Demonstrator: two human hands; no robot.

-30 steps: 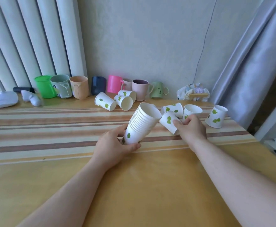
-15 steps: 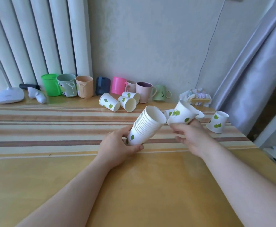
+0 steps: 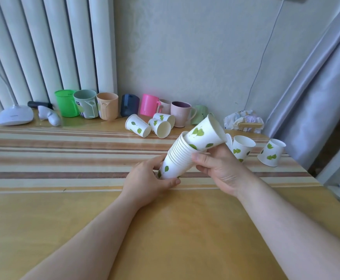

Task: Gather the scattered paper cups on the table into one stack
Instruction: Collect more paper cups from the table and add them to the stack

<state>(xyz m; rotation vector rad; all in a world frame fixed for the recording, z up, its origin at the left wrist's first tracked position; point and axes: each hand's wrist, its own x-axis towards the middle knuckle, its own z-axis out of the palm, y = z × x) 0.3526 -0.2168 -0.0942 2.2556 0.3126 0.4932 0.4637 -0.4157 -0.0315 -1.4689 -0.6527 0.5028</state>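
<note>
My left hand (image 3: 149, 182) grips the base of a tilted stack of white paper cups (image 3: 177, 158) with green leaf prints, its mouth pointing up and to the right. My right hand (image 3: 219, 168) holds a single paper cup (image 3: 204, 135) whose bottom sits in the mouth of the stack. Three loose cups lie on their sides at the back: one (image 3: 137, 125), a second (image 3: 160, 128) and a third (image 3: 164, 118). To the right stand an upright cup (image 3: 241, 147) and an upside-down cup (image 3: 271, 152).
A row of coloured mugs lines the wall, from a green one (image 3: 66, 103) to a mauve one (image 3: 180, 114). A white lamp base (image 3: 14, 117) sits far left, crumpled paper (image 3: 243, 120) at the back right. The table (image 3: 44, 154) ends at the right edge by a curtain (image 3: 316, 87).
My right hand picked a cup off the table, lifted it and brought it left to the mouth of the stack. My left hand kept holding the stack in place.
</note>
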